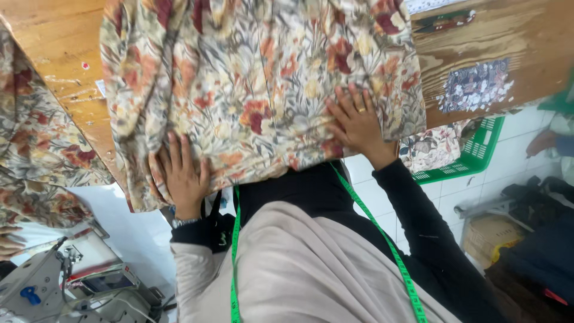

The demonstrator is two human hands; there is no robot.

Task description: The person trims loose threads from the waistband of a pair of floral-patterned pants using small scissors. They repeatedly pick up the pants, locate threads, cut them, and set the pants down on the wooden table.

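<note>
Two hands [269,143] flat on floral fabric [257,72], wooden table [54,36].

Beige floral fabric [257,84] w/ red blooms; green tape measure [394,257]; brown table [54,36].

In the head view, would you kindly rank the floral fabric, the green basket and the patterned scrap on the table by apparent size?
1. Floral fabric, under both hands.
2. Green basket, though it lies farther away, on the floor.
3. Patterned scrap.
</note>
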